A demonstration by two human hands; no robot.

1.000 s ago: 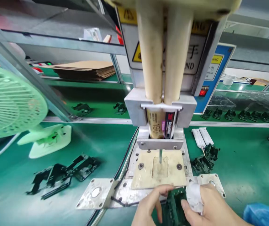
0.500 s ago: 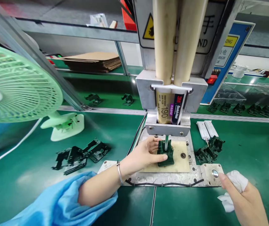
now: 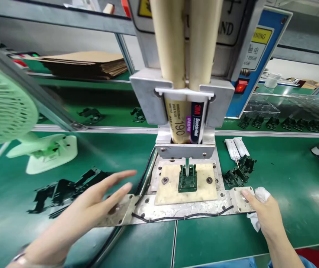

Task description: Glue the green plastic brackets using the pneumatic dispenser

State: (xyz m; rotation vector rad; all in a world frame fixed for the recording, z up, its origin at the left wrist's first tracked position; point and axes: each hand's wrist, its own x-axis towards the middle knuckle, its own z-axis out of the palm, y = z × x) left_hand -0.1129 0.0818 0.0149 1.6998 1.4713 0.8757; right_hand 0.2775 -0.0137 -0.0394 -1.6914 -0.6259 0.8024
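A dark green plastic part stands on the pale fixture plate, beneath the nozzle of the press. Twin adhesive cartridge sits in the metal holder above it. My left hand hovers over the left block of the base, empty, its fingers apart; the button there is mostly covered. My right hand has a crumpled white tissue in its grip, and its thumb rests on the button of the right block. Its other fingers are largely hidden.
Black plastic parts lie left of the base, partly behind my left hand. More parts and two white tubes lie to the right. A green fan stands at left. Several parts line the back shelf.
My left hand has let go of the plastic part and moved left over the left block. My right thumb has come onto the right button. The view has shifted.
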